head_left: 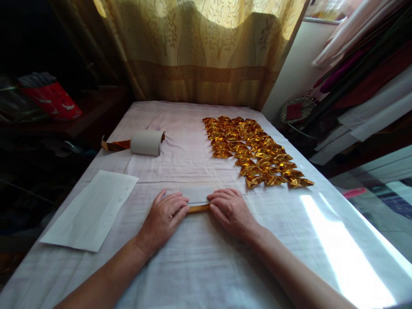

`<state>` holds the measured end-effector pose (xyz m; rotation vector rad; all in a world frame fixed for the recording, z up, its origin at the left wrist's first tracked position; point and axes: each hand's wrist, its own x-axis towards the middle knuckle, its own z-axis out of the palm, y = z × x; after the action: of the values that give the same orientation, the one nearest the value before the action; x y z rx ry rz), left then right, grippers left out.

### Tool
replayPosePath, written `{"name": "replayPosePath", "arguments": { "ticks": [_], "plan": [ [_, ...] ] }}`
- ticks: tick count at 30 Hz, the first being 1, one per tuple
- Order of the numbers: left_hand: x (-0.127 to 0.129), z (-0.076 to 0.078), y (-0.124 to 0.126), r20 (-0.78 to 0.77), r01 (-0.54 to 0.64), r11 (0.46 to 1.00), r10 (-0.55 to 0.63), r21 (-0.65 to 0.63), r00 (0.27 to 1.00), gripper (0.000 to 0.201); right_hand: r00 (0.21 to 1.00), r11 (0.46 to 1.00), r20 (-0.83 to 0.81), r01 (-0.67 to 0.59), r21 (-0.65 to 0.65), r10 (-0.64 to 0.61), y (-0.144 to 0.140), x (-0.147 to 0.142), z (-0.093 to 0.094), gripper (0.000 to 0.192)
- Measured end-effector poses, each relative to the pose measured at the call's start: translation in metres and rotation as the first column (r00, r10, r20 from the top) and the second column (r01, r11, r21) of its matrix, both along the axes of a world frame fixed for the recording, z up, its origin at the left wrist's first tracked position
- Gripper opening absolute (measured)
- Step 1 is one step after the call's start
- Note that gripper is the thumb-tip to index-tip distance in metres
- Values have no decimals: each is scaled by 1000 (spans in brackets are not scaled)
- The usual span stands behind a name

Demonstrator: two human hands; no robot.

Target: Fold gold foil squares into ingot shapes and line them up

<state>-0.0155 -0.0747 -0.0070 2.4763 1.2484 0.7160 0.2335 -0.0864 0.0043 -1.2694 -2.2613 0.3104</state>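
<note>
Both hands at work near the middle of the tabletop (pixel 180 167), which is covered in pale cloth. Left hand (pixel 168 211) has its thumb and fingers closed on the left end of a narrow gold strip (pixel 198 208); right hand (pixel 229 209) likewise on the right end. The strip lies along the near edge of a flat pale sheet (pixel 195 196), partly hidden by the fingers; whether the two are joined cannot be told.

Far right: rows of folded gold pieces (pixel 264 155), close-set, some apparently touching. Far left: a pale roll (pixel 146 142) on its side, gold foil (pixel 117 146) protruding from its left end. Near left: a printed paper (pixel 93 210), lying flat.

Step in hand, judged: lining up or creasing the strip's edge. Next move would seem to call for even pressure from both thumbs, ends kept level.
</note>
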Motion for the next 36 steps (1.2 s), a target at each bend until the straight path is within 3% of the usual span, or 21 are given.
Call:
{"name": "replayPosePath", "arguments": {
  "ticks": [4,9,16,19,23,28,36],
  "plan": [
    [1,-4,3,38,-54,995,51,84,998,25,996,995,-14,92,-39,-92,4,-5,-5,16],
    [0,-5,2,-39,15,973,-6,231,999,29,982,982,6,188,-11,-187,8,-11,-12,14],
    [5,8,-11,-183,89,938,-28,335,983,30,975,973,5,224,53,-224,7,-16,-17,9],
    [10,13,-21,-216,165,929,-96,332,972,40,972,970,2,236,64,-237,7,-17,-17,9],
    [13,7,-27,-219,244,930,-187,274,958,44,970,968,0,243,63,-243,7,-18,-17,10],
    [13,-1,-27,-232,226,952,-177,208,957,46,968,966,-4,251,54,-252,6,-18,-18,11],
    [13,1,-27,-245,225,955,-174,195,954,45,966,966,-3,259,24,-259,6,-18,-16,12]
  ]
}}
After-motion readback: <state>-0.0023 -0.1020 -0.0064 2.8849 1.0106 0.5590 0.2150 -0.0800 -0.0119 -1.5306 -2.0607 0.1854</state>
